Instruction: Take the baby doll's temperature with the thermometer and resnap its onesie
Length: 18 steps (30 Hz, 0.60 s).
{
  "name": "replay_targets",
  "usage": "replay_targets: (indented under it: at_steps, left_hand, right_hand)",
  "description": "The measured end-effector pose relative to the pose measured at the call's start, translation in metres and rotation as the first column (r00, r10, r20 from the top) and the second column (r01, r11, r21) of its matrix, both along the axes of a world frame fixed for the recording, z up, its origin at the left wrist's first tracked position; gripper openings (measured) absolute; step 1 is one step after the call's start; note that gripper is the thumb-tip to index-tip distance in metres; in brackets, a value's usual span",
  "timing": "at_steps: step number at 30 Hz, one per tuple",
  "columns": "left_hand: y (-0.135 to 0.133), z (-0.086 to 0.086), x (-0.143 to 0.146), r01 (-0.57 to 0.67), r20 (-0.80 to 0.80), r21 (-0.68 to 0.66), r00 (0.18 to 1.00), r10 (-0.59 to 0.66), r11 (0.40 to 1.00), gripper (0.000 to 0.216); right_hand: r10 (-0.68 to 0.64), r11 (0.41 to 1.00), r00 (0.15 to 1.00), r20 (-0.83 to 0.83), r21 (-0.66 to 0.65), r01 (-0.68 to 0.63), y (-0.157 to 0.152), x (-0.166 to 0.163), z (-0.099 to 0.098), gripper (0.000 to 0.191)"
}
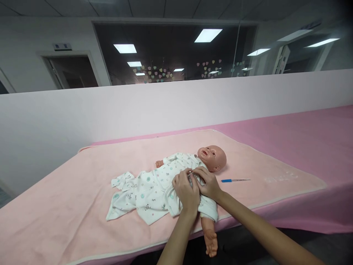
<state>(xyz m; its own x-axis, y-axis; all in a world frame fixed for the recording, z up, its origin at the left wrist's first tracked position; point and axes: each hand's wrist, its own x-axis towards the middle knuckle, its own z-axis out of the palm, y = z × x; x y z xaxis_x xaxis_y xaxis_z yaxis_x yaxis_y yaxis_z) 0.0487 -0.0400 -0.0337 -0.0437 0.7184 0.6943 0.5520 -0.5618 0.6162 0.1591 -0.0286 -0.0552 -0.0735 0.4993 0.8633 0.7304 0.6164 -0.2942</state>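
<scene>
A baby doll lies on its back on a pale pink towel, head to the right, dressed in a white printed garment. My left hand rests on the doll's chest with fingers curled into the garment's front. My right hand is beside it, fingers pinching the same cloth near the chest. The doll's near arm hangs over the table's front edge.
A thin thermometer with a blue end lies on the towel right of the doll. The towel covers a pink table that runs to the right. A white partition wall stands behind, with a dark window above.
</scene>
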Motion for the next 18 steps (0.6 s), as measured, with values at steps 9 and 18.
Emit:
replay_targets:
  at_steps: [9, 18]
  left_hand:
    - [0.0001, -0.0012, -0.0007, -0.007, -0.013, 0.013, 1.0, 0.007, 1.0, 0.016]
    - [-0.0007, 0.0002, 0.0004, -0.02, -0.014, 0.025, 1.0, 0.02, 0.999, 0.018]
  right_hand:
    - [-0.013, 1.0, 1.0, 0.027, 0.019, 0.012, 0.0002, 0.0015, -0.0028, 0.023]
    - [-0.028, 1.0, 0.998, 0.05, 0.005, 0.028, 0.0021, 0.003, -0.006, 0.025]
